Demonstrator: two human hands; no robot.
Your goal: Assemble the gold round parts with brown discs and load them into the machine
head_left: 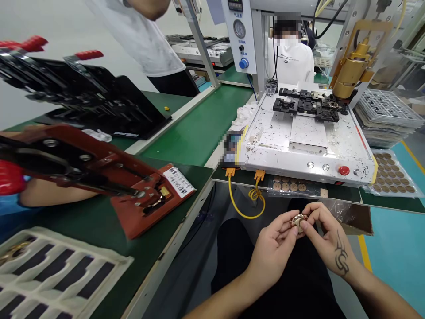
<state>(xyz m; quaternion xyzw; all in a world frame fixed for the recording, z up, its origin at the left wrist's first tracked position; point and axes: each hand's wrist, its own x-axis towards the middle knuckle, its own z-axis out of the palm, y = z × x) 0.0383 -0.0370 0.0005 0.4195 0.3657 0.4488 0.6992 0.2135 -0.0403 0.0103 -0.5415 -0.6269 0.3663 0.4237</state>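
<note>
— Nearest the camera: bare forearms (pixel 229 294), reaching up from the bottom edge. And at the far end?

— Left hand (pixel 270 248) and right hand (pixel 327 239) together, fingertips of both closed on one small round metal piece (pixel 298 221), gold-toned at the rim.

— Location?

— Over the dark-trousered lap (pixel 299 283), below and short of the white machine (pixel 285 166), touching only the fingers as far as visible.

— Risks from here?

— By judgement, slipping first: smooth-looking rim, small fingertip contact, only lap beneath. Likely cause: early loosening on one side, or uneven push from opposing thumbs. Probable landing: lap, then grey floor (pixel 201 270). Also possible: scuffing, from nails or a thumb rubbed across the shine.

— Pointing which way?

— Tilted, with the paler face turned roughly toward the camera and upward; part of the rim under fingers.

— Long axis?

— None clear in so round an outline. Grip line roughly left to right across the lap. Any lug or tab behind the fingers: too small and too covered to call.
</note>
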